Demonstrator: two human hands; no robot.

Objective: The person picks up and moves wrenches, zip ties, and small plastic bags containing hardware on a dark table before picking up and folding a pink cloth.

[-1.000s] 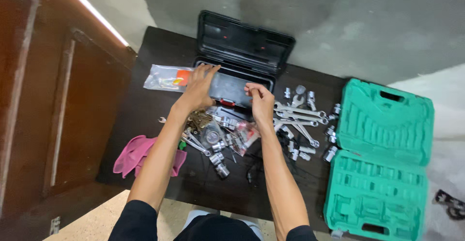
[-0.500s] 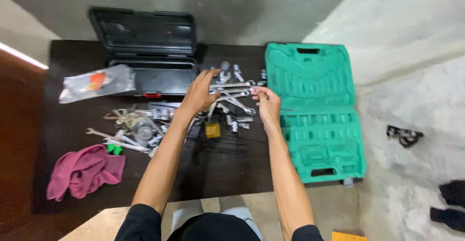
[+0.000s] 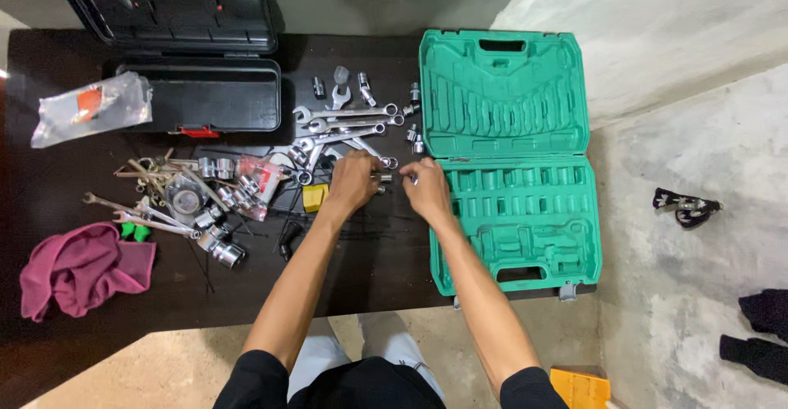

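My left hand (image 3: 351,182) rests knuckles-up on the dark table (image 3: 369,269), its fingers curled onto a small silver socket (image 3: 382,177) at the lower end of the wrench pile (image 3: 345,120). My right hand (image 3: 427,189) is just to its right, at the left rim of the open green tool case (image 3: 513,212), and pinches a small metal piece by its fingertips. The two hands are a few centimetres apart. What lies under the left palm is hidden.
An open black toolbox (image 3: 197,89) stands at the back left, with a clear plastic bag (image 3: 90,109) beside it. Loose sockets and spanners (image 3: 197,208) lie left of my arms, a yellow block (image 3: 314,197) near my left wrist, and a pink cloth (image 3: 82,271) at the front left.
The view has swung right and down. Both hands came away from the black toolbox, crossed the wrenches and dropped to the sockets beside the green case.
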